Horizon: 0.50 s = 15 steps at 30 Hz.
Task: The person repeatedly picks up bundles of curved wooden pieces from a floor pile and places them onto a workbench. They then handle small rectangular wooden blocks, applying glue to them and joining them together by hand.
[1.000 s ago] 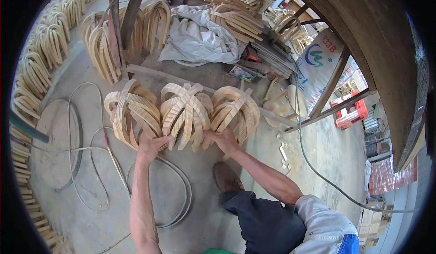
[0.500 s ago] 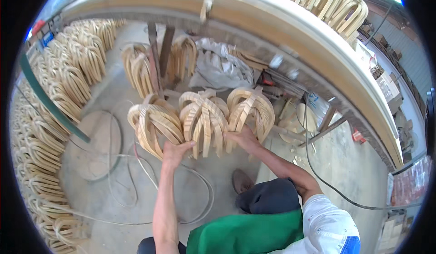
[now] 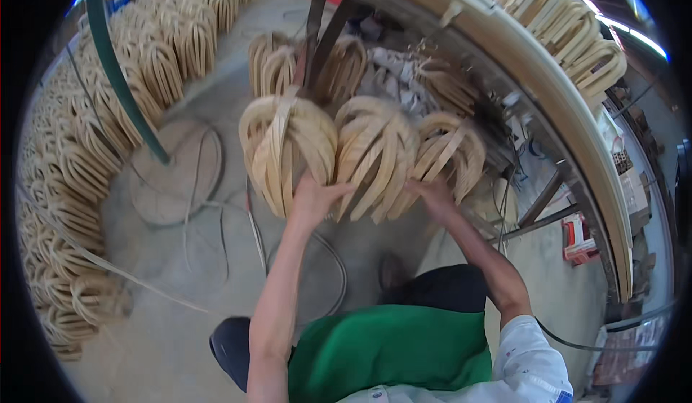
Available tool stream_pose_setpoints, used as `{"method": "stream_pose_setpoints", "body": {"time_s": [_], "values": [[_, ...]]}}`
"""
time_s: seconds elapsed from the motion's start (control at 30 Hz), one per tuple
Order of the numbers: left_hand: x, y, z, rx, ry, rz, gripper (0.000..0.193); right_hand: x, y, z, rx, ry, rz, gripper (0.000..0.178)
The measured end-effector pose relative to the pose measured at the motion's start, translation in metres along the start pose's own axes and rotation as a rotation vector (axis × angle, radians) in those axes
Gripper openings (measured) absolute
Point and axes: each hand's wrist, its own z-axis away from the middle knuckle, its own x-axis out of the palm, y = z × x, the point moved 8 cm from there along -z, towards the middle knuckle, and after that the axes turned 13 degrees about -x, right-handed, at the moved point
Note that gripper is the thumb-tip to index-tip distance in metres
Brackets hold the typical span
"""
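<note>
Three bundles of curved, U-shaped wooden strips hang side by side in front of me, arches upward, each with a strip crossing over its top. My left hand (image 3: 314, 200) grips low between the left bundle (image 3: 263, 140) and the middle bundle (image 3: 376, 140), thumb pointing right across the strip ends. My right hand (image 3: 435, 198) grips low between the middle bundle and the right bundle (image 3: 461, 143), thumb pointing left. The fingers of both hands are partly hidden by the wood. Whether the bundles touch the floor I cannot tell.
A long curved-looking bench edge (image 3: 537, 57) arches ahead, its legs (image 3: 315, 35) behind the bundles. More wooden bundles (image 3: 274, 64) stand beneath it. Many bent pieces (image 3: 162, 64) line the left. A round base (image 3: 176, 176) carries a green pole (image 3: 119, 78); cables (image 3: 331, 259) trail across the floor.
My view has turned, and the bench and stacks have shifted in the picture. Both hands still hold the bundles, which now appear higher and further right, in front of the bench leg.
</note>
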Motion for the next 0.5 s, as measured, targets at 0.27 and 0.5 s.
{"method": "stream_pose_setpoints", "body": {"time_s": [0.27,0.5], "values": [[0.008,0.008,0.006,0.170,-0.030,0.068,0.065,-0.029,0.009,0.014,0.096,0.061,-0.110,0.029],[0.034,0.011,0.005,0.270,0.214,0.071,0.083,-0.053,-0.020,0.019,0.058,0.097,-0.186,0.053]]}}
